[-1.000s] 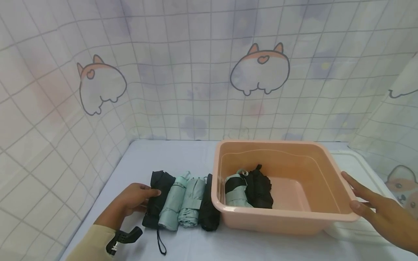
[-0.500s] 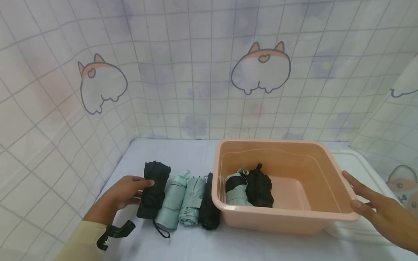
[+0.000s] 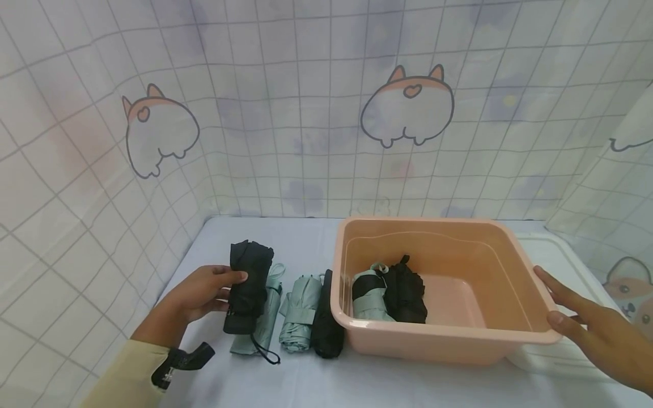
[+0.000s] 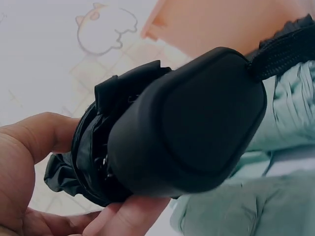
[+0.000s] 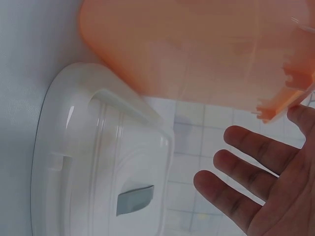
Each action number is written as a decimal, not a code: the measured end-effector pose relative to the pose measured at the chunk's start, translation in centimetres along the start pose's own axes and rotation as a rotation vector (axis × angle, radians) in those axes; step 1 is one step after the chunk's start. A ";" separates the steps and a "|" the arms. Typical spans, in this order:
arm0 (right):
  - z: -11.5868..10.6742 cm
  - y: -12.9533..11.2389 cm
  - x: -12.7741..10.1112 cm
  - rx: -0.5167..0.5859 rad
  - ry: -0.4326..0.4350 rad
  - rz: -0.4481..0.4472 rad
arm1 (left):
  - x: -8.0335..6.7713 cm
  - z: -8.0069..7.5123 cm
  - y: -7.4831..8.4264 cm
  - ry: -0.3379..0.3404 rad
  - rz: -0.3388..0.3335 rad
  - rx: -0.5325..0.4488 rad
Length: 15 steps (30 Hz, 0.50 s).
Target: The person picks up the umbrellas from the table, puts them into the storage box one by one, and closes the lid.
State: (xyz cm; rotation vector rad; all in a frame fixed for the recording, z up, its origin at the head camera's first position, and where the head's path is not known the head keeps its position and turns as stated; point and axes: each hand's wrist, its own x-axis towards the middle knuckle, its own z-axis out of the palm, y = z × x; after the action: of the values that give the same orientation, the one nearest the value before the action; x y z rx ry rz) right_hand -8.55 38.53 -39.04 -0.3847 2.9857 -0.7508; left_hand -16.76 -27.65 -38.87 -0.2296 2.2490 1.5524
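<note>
My left hand (image 3: 204,292) grips a black folded umbrella (image 3: 250,283), thumb on its near face and fingers behind. Its flat handle end (image 4: 211,118) with a wrist strap fills the left wrist view. Partly hidden behind it is a mint-green folded umbrella (image 3: 267,323). To the right, another mint umbrella (image 3: 299,314) and a black one (image 3: 327,323) lie side by side against the peach plastic bin (image 3: 428,345). My right hand (image 3: 597,334) touches the bin's right rim with extended fingers. Inside the bin's left part are a mint umbrella (image 3: 371,300) and a black one (image 3: 405,292).
A white lid (image 5: 103,162) with a grey latch lies on the table under and beyond the bin's right side. Curtains (image 3: 326,113) with a grid and corgi print enclose the white table (image 3: 291,235) at the back and sides.
My left hand has raised the black umbrella from the row's left end, and it now overlaps the neighbouring mint umbrella. That mint umbrella has shifted left, leaving a gap. My right hand stays put.
</note>
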 end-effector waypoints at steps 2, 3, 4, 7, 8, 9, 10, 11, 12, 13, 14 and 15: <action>0.0 0.0 0.0 0.002 0.002 -0.001 | -0.1 0.2 0.4 -0.009 0.010 -0.006; 0.0 0.0 0.0 0.003 0.003 -0.003 | -0.2 0.3 0.6 -0.015 0.016 -0.009; 0.0 0.0 0.1 0.004 0.004 -0.003 | -0.3 0.5 0.8 -0.015 0.018 -0.017; 0.0 -0.1 0.1 0.003 -0.005 0.009 | -0.5 0.9 1.6 -0.033 0.037 -0.033; 0.0 -0.1 0.2 0.004 -0.007 0.012 | -0.6 1.0 1.9 -0.037 0.042 -0.042; 0.0 -0.2 0.2 0.003 -0.014 0.021 | -0.7 1.2 2.1 -0.044 0.051 -0.048; 0.0 -0.2 0.2 0.004 -0.018 0.027 | -0.7 1.3 2.5 -0.046 0.055 -0.054; -0.1 -0.3 0.2 0.003 -0.023 0.035 | -0.8 1.4 2.7 -0.049 0.059 -0.060; -0.1 -0.3 0.2 0.003 -0.027 0.040 | -0.8 1.5 3.0 -0.052 0.062 -0.065; -0.1 -0.3 0.2 0.005 -0.031 0.045 | -0.9 1.6 3.3 -0.052 0.065 -0.068; 0.0 -0.3 0.2 0.006 -0.032 0.050 | -0.9 1.7 3.6 -0.052 0.068 -0.072; 0.0 -0.4 0.2 0.006 -0.033 0.053 | -1.0 1.8 3.8 -0.051 0.069 -0.074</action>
State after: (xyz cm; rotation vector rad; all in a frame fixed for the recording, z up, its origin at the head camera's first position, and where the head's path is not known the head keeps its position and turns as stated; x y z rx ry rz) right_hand -8.65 38.19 -38.84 -0.3138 2.9495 -0.7407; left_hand -16.81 -24.65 -35.73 -0.1330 2.1846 1.6596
